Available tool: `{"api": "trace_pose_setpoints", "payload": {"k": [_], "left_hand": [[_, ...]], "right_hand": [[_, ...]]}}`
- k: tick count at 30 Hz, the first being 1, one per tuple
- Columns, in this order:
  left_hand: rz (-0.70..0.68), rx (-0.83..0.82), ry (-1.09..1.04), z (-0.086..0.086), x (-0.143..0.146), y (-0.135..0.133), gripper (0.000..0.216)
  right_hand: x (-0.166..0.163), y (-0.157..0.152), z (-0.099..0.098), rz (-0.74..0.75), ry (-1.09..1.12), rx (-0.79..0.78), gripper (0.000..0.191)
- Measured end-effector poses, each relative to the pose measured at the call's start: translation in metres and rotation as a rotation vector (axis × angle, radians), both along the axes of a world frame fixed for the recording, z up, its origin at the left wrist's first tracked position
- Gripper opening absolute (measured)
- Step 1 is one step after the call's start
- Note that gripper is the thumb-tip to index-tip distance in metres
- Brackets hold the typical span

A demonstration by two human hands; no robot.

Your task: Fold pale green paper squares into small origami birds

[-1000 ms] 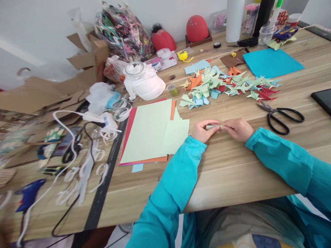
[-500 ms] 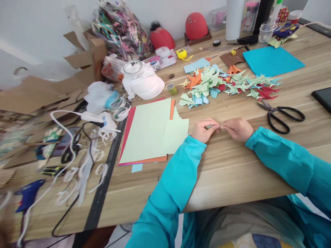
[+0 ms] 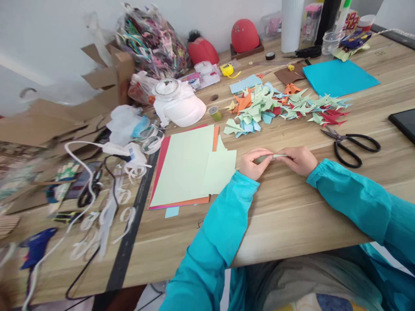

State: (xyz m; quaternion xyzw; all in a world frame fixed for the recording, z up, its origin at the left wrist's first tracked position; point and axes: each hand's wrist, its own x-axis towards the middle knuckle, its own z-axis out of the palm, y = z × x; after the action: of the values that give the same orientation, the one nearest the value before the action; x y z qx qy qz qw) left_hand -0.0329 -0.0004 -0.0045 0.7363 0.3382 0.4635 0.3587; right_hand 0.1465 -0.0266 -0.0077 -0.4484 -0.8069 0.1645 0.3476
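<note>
Between my fingertips is a narrow folded piece of pale green paper (image 3: 278,156), mostly hidden by the hands. My left hand (image 3: 254,163) pinches its left end, and my right hand (image 3: 301,160) pinches the right end. Both hands are just above the wooden table. Left of them lie a small pale green sheet (image 3: 223,170) and a stack of coloured paper (image 3: 184,168) with a large pale green sheet on top. Beyond the hands is a pile of folded paper cranes (image 3: 262,103) in green, orange, blue and red. Black-handled scissors (image 3: 353,144) lie to the right.
A blue sheet stack (image 3: 342,77) lies at the back right, with a phone-like black object (image 3: 405,123) at the right edge. A thread spool (image 3: 215,113) and a white-wrapped jar (image 3: 181,106) stand behind the paper. Cables and a blue glue gun (image 3: 38,247) lie left.
My fingertips have spread slightly apart along the folded paper, so more of its thin strip shows between them. Other things lie as before, with a slight shift of the view.
</note>
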Motion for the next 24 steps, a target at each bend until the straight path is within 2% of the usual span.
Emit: {"api": "trace_pose_setpoints", "payload": {"k": [4, 9, 12, 17, 24], "left_hand": [[-0.004, -0.022, 0.029, 0.0009, -0.0007, -0.0016, 0.011], [0.046, -0.204, -0.038, 0.0017, 0.0000, -0.0026, 0.013], [0.048, -0.262, -0.066, 0.0021, 0.0005, -0.0030, 0.016], [0.021, -0.065, 0.069, 0.0037, 0.0012, -0.0036, 0.016], [0.046, 0.297, 0.194, -0.0047, 0.0010, 0.0057, 0.013]], "right_hand": [[-0.0002, 0.0003, 0.0021, -0.001, 0.012, -0.043, 0.038], [0.0000, -0.0013, 0.0078, 0.019, 0.128, -0.231, 0.037], [0.0003, -0.0009, 0.0075, 0.009, 0.177, -0.281, 0.035], [-0.0009, -0.0014, 0.0071, -0.015, 0.141, -0.184, 0.024], [-0.0002, 0.0007, -0.0005, 0.002, 0.005, 0.044, 0.026]]}}
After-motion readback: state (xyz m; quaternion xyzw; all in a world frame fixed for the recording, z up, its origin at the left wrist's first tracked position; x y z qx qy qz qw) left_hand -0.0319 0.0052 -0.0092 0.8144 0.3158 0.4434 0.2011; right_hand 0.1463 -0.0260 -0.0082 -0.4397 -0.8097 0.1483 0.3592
